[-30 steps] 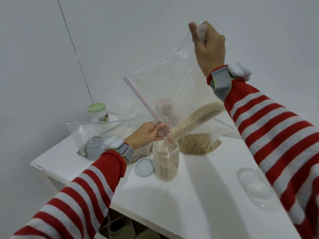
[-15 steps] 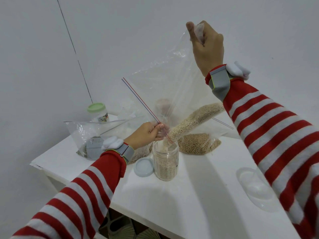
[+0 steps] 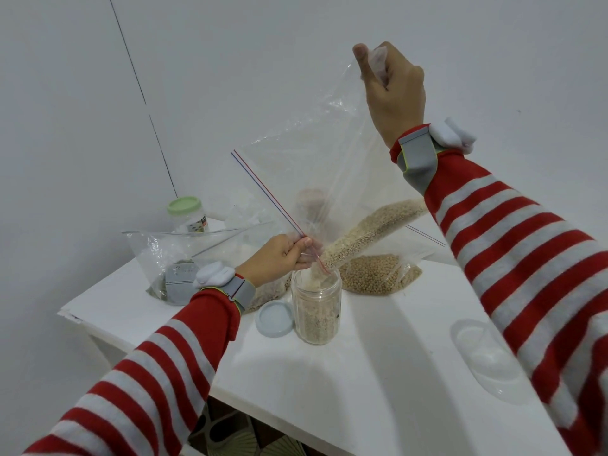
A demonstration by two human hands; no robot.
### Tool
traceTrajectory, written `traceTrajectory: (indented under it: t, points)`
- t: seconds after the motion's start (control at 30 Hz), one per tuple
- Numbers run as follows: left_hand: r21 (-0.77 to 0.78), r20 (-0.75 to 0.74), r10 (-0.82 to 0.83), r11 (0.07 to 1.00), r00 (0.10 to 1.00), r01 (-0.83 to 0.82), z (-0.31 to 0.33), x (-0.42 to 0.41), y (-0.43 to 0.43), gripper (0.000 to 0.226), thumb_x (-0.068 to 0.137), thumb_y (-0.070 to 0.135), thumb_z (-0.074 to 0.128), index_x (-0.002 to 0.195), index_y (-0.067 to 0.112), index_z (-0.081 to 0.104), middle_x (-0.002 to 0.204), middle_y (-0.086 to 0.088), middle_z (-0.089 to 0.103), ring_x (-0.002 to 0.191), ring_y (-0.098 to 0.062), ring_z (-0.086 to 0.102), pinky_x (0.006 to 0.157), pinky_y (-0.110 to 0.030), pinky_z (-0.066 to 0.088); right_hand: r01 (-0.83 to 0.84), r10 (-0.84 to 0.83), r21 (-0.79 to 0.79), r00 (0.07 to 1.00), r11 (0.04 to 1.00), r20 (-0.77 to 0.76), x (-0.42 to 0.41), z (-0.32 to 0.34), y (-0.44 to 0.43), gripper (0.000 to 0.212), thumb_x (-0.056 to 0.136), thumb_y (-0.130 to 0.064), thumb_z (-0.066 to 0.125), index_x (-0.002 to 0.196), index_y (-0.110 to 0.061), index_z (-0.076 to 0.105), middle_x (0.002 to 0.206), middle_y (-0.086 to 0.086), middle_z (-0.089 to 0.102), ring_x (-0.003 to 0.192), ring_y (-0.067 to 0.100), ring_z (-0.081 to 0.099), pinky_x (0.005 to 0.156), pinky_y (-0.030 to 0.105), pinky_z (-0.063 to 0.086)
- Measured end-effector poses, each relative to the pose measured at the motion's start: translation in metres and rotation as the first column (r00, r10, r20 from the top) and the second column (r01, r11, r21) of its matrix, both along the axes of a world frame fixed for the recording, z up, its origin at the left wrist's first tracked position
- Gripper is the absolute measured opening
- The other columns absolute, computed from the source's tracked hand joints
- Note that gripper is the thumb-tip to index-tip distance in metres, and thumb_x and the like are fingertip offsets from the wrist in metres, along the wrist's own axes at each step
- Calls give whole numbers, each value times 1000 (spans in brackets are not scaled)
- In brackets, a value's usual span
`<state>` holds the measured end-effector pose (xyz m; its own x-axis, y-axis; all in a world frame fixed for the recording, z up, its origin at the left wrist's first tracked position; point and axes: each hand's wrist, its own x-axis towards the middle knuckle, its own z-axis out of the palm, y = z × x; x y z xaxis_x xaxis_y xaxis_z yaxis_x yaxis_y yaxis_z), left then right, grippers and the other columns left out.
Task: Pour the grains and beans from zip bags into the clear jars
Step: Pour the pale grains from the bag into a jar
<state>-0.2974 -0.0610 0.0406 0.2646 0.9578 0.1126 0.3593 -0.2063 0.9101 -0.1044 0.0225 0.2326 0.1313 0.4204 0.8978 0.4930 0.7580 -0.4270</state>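
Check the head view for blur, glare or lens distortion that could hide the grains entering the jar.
Head view: sharp, no motion blur; soft even light throws pale shadows on the white table; the clear zip bag with the red-and-blue seal shows only mild sheen, so the beige grains read through it; wide-angle stretch swells the red-striped right sleeve at the edge.

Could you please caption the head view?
Left hand steadies and right hand holds up a clear zip bag, pouring pale grains into a clear jar.

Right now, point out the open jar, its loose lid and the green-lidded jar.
open jar [image 3: 316, 319]: head view, on its grain-filled clear wall.
loose lid [image 3: 275, 319]: head view, middle of its pale face.
green-lidded jar [image 3: 183, 205]: head view, on its green lid.
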Motion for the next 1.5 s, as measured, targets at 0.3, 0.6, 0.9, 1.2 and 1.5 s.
traceTrajectory:
  t: [0.3,0.6,0.9,1.2,1.5]
  points:
    - [26,-31,4,1000,1000,-3,1,-2,-2,30,105,14,36,117,2,61,100,0,72,95,-8,71,88,-25,56,1,-1,14,1000,1000,1,-1,1,-2,42,93,-57,47,63,-32,31,62,6,41,54,17,34,52,36,40]
    - [18,-16,-2,1000,1000,2,1,-1,-2,28,105,11,36,116,1,60,102,0,71,90,-2,70,88,-23,56,-1,1,14,1000,1000,2,-3,-1,-2,43,92,-57,47,63,-32,29,61,5,39,55,18,34,53,37,39]
    - [14,-18,0,1000,1000,0,-1,-1,-3,30,105,11,36,118,-3,60,101,-1,71,91,-4,70,85,-21,56,-5,5,5,1000,1000,19,-3,-1,0,45,93,-58,47,63,-30,28,61,10,40,55,21,35,52,31,34]
    - [12,-29,-2,1000,1000,2,-1,-1,-3,30,105,11,36,116,-2,61,102,-4,71,94,-6,70,86,-22,56,2,-2,-1,999,1000,34,-3,-4,3,46,93,-58,46,63,-29,28,61,8,38,55,25,34,52,30,33]
    - [22,-35,2,1000,999,-1,1,-1,-3,30,105,11,37,116,-3,61,102,-2,72,94,-6,70,86,-23,56,6,-6,13,1000,1000,29,-4,-2,1,44,93,-57,47,63,-30,29,61,9,39,54,19,34,52,33,36]
